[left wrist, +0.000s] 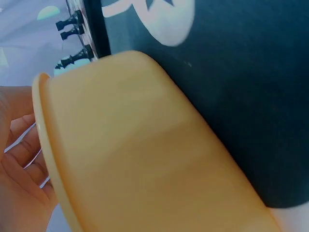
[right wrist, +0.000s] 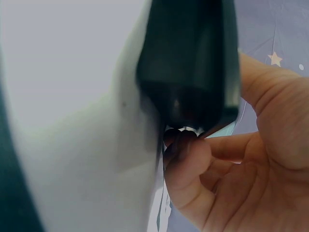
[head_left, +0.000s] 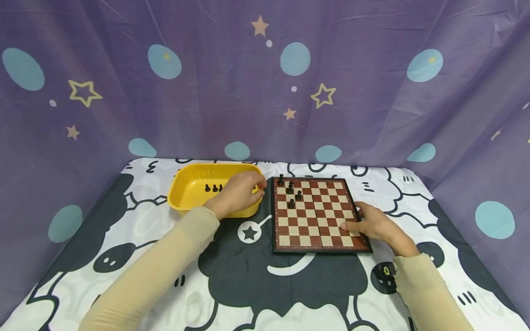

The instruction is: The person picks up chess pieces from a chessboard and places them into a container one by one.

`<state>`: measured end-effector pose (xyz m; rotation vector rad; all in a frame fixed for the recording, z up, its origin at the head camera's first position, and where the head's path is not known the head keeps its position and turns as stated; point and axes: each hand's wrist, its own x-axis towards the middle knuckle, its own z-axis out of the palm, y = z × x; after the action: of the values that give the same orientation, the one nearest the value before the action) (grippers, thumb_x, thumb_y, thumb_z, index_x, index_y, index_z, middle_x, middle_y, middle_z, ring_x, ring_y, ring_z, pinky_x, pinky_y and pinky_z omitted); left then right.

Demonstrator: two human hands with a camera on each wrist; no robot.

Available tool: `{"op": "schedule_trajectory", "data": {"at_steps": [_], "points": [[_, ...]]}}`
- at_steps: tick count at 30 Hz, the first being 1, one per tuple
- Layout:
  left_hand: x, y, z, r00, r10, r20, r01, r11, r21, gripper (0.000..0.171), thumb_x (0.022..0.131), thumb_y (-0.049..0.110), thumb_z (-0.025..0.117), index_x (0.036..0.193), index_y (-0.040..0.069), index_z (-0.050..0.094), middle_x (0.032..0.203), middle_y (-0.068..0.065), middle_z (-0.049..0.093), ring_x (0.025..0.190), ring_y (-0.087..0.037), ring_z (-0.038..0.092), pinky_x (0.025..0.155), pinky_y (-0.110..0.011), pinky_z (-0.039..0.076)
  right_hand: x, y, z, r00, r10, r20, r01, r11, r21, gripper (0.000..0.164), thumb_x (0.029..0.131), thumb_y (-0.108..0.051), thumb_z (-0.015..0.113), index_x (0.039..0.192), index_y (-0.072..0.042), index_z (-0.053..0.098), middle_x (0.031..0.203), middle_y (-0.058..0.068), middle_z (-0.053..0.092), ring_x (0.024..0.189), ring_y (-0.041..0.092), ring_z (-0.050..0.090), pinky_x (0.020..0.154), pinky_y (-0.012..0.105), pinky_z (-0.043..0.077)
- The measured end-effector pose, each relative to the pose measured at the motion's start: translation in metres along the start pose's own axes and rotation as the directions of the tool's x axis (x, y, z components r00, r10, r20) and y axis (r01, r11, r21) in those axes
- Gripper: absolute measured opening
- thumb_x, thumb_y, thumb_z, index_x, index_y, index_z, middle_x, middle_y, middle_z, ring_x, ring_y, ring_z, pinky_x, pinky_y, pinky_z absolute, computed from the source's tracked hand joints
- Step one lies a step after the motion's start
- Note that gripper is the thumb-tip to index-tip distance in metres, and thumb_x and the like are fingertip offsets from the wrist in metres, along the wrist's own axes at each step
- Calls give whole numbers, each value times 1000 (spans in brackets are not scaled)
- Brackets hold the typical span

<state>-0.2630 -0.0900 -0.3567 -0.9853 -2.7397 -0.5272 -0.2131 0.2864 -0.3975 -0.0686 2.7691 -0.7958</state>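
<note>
Head view, L to R: yellow tub [head_left: 182,186] w/ small blk pcs [head_left: 215,188]; L hand [head_left: 240,191] over tub's R end, can't tell if it's gripping anything; chessbd [head_left: 306,225] w/ blk chessmen [head_left: 290,189] near far L corner; R hand [head_left: 374,223] pinching bd's R edge. I'd hold bd flat, seat pcs mid-square. No brand/text legible.

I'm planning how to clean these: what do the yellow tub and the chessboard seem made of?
Yellow tub: probably moulded plastic, smooth and satiny, judging by its even colour and rounded lip.
Chessboard: likely plastic too, given its smooth, softly shiny dark edge, though painted wood remains possible.
</note>
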Motion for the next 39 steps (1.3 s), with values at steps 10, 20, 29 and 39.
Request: {"op": "schedule_trajectory", "data": {"at_steps": [10, 20, 29, 39], "points": [[10, 15, 10, 999, 47, 7, -47, 999, -15, 16, 86, 17, 70, 102, 12, 68, 96, 1, 65, 89, -16, 57, 85, -35, 45, 0, -1, 0, 1000, 21, 12, -21, 1000, 4, 97, 78, -48, 75, 141, 10, 29, 108, 23, 56, 89, 27, 57, 78, 43, 46], [23, 28, 27, 993, 108, 41, -107, 994, -28, 19, 85, 17, 71, 103, 13, 69, 92, 3, 65, 81, -13, 53, 75, -30, 44, 0, -1, 0, 1000, 16, 12, -16, 1000, 8, 96, 79, -47, 75, 141, 10, 30, 107, 22, 57, 88, 26, 57, 77, 42, 47], [30, 33, 41, 990, 115, 81, -114, 993, -12, 20, 86, 19, 69, 106, 17, 69, 102, 5, 66, 90, -15, 55, 89, -34, 42, 0, -1, 0, 1000, 22, 15, -22, 1000, 6, 95, 79, -48, 75, 141, 9, 31, 108, 23, 56, 89, 27, 57, 77, 43, 46], [39, 36, 48, 986, 86, 142, -84, 996, -17, 21, 87, 19, 69, 108, 17, 67, 97, 5, 65, 83, -12, 54, 79, -29, 45, -1, -1, -1, 1000, 19, 14, -19, 1000, 3, 95, 78, -49, 74, 140, 9, 31, 110, 24, 56, 92, 29, 56, 80, 45, 45]]}}
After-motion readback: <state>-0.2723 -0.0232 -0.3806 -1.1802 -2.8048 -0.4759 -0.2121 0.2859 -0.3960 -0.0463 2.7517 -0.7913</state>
